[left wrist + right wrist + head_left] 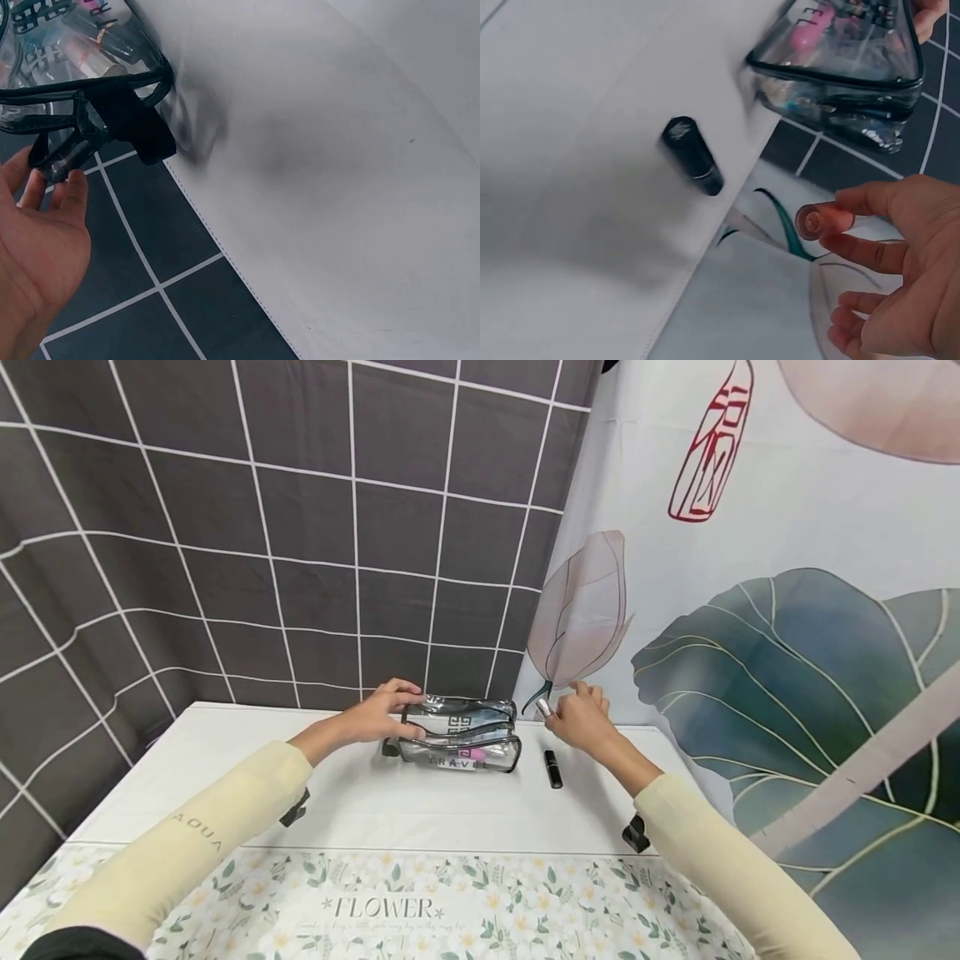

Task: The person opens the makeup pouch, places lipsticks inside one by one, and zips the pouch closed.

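A clear travel pouch [459,745] with black trim and the word TRAVEL stands on the white table. My left hand [380,712] grips its left end, thumb in front and fingers behind at the top; in the left wrist view the fingertips touch the black-trimmed edge. Inside the pouch show a pink item [810,28] and a tube [91,58]. To the right of the pouch, my right hand [581,718] pinches a small pinkish lipstick tube [823,220] between thumb and index finger, the other fingers loosely bent. A black lipstick tube [552,769] lies on the table below that hand.
The white tabletop [360,814] ends at the back against a dark grid-patterned cloth [300,527] and a white floral curtain [622,485]. A flowered mat [382,877] marked FLOWER covers the front edge.
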Tool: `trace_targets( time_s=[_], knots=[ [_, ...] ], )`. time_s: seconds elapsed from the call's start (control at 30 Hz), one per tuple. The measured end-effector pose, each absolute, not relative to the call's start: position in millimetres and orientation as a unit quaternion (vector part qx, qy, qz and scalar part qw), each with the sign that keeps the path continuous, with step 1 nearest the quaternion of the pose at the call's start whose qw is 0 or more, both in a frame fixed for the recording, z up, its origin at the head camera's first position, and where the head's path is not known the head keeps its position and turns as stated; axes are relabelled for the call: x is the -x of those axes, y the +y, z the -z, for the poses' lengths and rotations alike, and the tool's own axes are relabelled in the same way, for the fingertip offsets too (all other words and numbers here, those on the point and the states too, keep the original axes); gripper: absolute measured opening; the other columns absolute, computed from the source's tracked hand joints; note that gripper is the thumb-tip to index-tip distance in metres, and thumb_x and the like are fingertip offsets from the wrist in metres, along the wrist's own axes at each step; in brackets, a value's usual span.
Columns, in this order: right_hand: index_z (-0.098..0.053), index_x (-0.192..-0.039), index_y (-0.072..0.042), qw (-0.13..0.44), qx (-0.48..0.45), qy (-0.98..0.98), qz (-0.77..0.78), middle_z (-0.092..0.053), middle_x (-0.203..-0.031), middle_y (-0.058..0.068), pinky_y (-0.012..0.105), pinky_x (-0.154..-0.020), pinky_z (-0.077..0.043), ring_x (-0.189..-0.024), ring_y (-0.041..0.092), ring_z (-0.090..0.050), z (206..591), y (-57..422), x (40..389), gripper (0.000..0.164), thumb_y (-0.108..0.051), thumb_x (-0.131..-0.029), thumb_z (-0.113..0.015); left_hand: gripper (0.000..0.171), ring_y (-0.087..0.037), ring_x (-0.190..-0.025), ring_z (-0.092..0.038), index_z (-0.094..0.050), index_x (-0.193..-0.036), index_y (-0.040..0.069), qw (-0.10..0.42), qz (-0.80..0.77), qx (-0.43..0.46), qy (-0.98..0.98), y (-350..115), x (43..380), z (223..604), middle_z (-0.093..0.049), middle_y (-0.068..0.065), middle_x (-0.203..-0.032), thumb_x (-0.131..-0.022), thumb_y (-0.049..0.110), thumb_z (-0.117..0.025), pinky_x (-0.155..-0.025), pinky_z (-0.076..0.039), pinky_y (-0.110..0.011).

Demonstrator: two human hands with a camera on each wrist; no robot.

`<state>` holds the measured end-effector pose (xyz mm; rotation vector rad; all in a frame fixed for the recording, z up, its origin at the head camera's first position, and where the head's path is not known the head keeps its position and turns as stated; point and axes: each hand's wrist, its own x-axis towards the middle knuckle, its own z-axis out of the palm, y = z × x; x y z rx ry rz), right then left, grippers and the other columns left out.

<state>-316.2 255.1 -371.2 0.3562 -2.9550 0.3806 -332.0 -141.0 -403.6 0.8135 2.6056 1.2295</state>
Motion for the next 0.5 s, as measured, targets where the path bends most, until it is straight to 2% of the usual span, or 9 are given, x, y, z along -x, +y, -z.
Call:
trace_targets(
  time_s=[0.23, 0.5],
  knots=[
    [-0.085, -0.103, 0.000, 0.099, -0.146, -0.972, -0.153, -0.046, -0.171, 0.036, 0.076, -0.119, -0.037, -0.152, 0.062, -0.039, 359.2, 238.2, 316.5, 0.025, -0.023, -0.104, -0.074, 0.079, -0.056, -0.159, -0.036, -0.055, -0.160, -0.011, 0.068, -0.410, -0.272, 0.868, -140.9, 330.4, 401.8, -0.038, -0.029, -0.169, -0.097, 0.025, -0.085, -0.134, -0.042, -0.064],
    [-0.083, -0.103, -0.002, 0.126, -0.176, -0.961, -0.173, -0.045, -0.170, 0.037, 0.076, -0.122, -0.034, -0.153, 0.059, -0.039, 357.6, 222.7, 312.6, 0.022, -0.022, -0.105, -0.072, 0.080, -0.056, -0.157, -0.040, -0.056, -0.159, -0.011, 0.061, -0.405, -0.282, 0.867, -142.0, 327.9, 400.4, -0.038, -0.029, -0.167, -0.096, 0.028, -0.085, -0.133, -0.043, -0.064]
  ],
)
